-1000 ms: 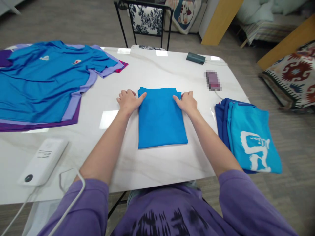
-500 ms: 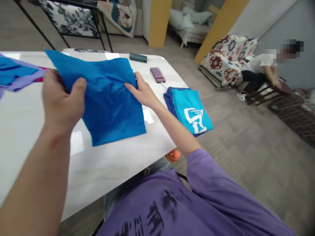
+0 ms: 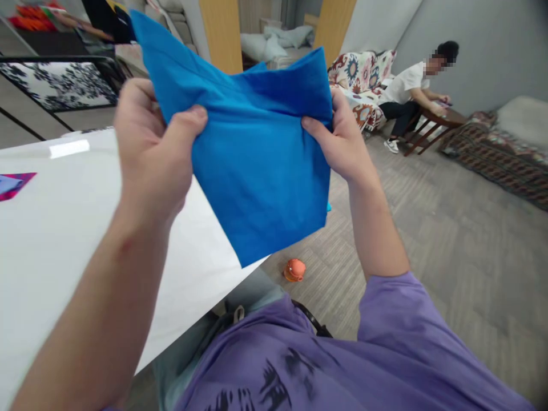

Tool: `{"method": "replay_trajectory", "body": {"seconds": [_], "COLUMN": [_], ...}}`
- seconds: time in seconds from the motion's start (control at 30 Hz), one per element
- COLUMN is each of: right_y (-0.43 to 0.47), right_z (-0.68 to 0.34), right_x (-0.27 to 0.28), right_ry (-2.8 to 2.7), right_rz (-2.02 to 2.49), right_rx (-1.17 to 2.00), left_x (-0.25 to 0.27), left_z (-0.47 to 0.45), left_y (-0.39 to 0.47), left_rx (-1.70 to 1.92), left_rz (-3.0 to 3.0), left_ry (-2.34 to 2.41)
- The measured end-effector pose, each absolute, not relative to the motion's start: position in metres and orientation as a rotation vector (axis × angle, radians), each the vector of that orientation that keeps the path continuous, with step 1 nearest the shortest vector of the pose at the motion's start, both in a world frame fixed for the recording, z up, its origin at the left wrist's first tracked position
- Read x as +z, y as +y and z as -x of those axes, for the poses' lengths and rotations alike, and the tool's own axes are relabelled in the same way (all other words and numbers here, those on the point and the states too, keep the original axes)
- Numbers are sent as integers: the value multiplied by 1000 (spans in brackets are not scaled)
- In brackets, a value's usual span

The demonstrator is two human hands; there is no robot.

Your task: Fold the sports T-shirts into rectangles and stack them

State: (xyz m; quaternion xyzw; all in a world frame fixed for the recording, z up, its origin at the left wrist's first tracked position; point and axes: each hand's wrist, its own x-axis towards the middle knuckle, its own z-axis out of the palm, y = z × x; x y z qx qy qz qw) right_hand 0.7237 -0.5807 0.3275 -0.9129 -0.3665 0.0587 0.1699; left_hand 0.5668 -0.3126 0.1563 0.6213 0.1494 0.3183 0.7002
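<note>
A folded blue garment [image 3: 265, 165] hangs in front of me above the table's right part, held up by its two sides. My left hand [image 3: 156, 142] grips its left side, thumb on the near face and fingers behind. On the opposite side my right hand [image 3: 342, 137] pinches the edge, its thumb also on the near face. The upper edge sags between the hands, and its corners stick up. Below, the cloth's lower corner hangs over the table edge. Behind it, only a small teal bit [image 3: 329, 207] peeks out at the right.
The white table [image 3: 192, 279] stretches to the left, with a pink and lilac cloth [image 3: 15, 184] at its far left. An orange round object [image 3: 294, 270] is on the floor beside the table. A seated person [image 3: 406, 88] is by a wooden stool [image 3: 449, 119] at the back right.
The blue garment has been lifted and shifted right in both hands. My view has swung right, and the garment now covers the area of the phone and the folded stack.
</note>
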Motion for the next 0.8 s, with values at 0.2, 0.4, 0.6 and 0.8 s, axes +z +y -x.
{"method": "replay_trajectory", "body": {"seconds": [0.2,0.4,0.6,0.8], "right_y": [-647,-677,-693,-685], "right_z": [-800,-772,-752,-805], "right_x": [260,183,141,121], "right_ry": [-813,-700,-867,-804], "right_rz": [2909,3171,3056,3108], "right_rx": [334,478,591,672], "left_x": [83,8,37,98], "left_z": [-670,-641,-564,-514], "left_y": [-425,-475,-467,-535], "left_rx": [328,99,169,84], "left_rz": [-1190,-1613,-1836,-1983], "left_ry": [425,567,287,-294]}}
